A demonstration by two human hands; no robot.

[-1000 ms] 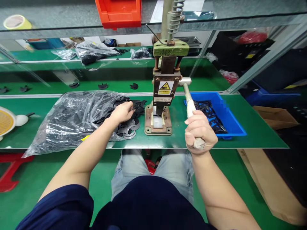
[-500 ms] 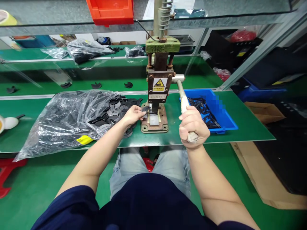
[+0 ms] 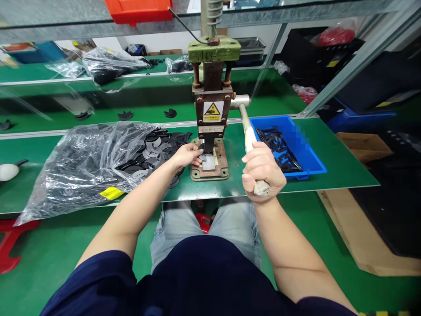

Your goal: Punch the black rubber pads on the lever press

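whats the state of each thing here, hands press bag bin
left hand, fingertips pinching a black part at the press base
right hand, closed around the lever handle
press, ram looks raised above the base
plastic bag, open, loose black parts spilling out beside the press
blue bin, partly filled with dark pieces

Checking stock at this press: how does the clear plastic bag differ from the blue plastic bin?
The clear plastic bag is soft and crumpled, lying on its side left of the hand press; the blue plastic bin is rigid, upright, on the right. The bag is bulging and spills flat black crescent parts onto the green bench; the bin holds only a small heap. Both sit on that bench and hold black pieces.
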